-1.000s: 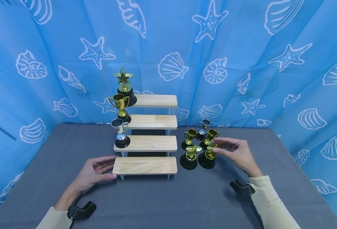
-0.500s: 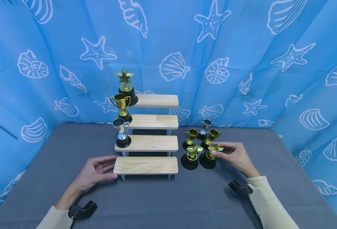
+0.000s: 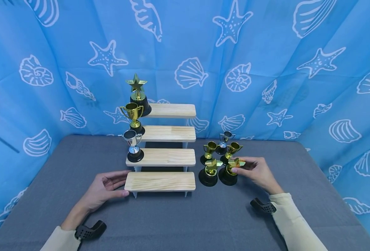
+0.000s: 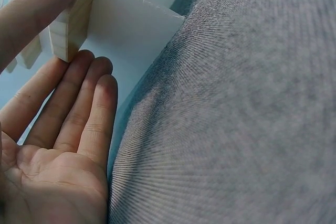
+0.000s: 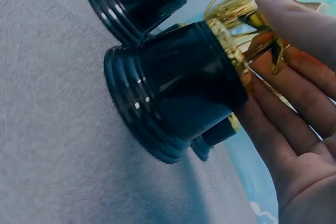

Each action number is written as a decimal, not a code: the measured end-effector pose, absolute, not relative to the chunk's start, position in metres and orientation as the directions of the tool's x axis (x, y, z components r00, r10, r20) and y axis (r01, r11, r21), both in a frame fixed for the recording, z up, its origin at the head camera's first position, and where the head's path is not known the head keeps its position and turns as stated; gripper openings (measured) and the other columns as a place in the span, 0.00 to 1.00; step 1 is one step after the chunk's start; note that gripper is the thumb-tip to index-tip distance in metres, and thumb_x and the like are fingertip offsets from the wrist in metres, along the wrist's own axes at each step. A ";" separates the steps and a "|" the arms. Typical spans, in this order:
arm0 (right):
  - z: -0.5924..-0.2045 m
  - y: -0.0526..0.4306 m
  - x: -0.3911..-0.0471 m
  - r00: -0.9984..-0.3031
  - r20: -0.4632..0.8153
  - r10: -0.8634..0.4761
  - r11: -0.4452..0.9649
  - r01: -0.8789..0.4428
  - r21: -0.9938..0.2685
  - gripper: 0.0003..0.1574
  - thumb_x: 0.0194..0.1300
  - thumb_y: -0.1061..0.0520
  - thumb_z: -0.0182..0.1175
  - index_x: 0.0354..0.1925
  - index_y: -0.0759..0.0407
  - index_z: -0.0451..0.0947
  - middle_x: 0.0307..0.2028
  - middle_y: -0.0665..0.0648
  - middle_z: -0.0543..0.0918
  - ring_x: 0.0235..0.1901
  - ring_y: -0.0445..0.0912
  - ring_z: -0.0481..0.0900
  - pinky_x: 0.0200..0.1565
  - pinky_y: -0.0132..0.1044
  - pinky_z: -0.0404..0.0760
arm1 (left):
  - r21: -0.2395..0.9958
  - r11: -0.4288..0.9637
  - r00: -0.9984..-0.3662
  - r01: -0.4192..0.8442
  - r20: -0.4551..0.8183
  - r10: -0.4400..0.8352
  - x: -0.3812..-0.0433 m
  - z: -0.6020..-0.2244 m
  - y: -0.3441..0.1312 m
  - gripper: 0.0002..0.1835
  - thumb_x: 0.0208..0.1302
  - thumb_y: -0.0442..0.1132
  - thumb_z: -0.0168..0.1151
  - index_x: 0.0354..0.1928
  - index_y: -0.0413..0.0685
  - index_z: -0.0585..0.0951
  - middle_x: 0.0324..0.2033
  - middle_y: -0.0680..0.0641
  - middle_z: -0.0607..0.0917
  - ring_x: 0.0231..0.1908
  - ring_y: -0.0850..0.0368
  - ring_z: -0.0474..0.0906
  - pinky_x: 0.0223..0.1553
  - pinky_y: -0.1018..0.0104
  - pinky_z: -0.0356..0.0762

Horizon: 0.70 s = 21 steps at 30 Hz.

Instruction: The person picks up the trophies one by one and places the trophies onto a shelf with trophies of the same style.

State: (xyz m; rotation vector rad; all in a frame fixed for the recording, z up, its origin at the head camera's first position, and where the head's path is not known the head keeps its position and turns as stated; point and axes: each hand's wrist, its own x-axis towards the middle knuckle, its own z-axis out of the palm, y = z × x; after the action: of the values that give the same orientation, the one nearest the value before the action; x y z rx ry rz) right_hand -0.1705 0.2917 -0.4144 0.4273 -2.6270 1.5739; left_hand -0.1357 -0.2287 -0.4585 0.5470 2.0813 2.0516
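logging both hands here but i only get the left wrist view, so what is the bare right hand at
Observer: The bare right hand is at a gold star-topped trophy with a round black base, the right one of the two nearest the camera; I can't tell how firmly it grips.
Operator: ok and what stands on the pale wooden step just above the lowest pale wooden board
Observer: A shiny silver two-handled cup trophy with a round black base, upright at that step's left end.
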 end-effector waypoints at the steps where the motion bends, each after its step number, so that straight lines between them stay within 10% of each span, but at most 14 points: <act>1: -0.416 0.292 -0.171 -0.960 0.184 -0.210 0.453 -0.263 -0.852 0.20 0.59 0.63 0.75 0.49 0.70 0.85 0.38 0.55 0.88 0.30 0.41 0.80 0.26 0.30 0.81 | 0.990 -0.012 -0.919 0.141 0.135 0.371 -0.136 -0.459 -0.229 0.37 0.54 0.20 0.71 0.65 0.16 0.65 0.60 0.23 0.75 0.56 0.60 0.81 0.59 0.65 0.80; 21: -0.429 0.295 -0.172 -0.969 0.091 -0.231 0.468 -0.192 -0.863 0.19 0.56 0.62 0.76 0.44 0.71 0.85 0.36 0.61 0.88 0.28 0.40 0.80 0.27 0.31 0.82 | 0.993 -0.001 -0.923 0.122 0.114 0.367 -0.135 -0.457 -0.227 0.39 0.53 0.20 0.72 0.66 0.17 0.65 0.62 0.19 0.70 0.57 0.61 0.80 0.60 0.65 0.79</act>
State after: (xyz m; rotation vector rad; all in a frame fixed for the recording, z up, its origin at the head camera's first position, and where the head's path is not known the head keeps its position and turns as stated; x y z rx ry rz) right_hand -0.1720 0.2954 -0.4292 0.3931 -2.7239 1.5930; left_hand -0.1354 -0.2272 -0.4567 0.5190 2.0854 2.0391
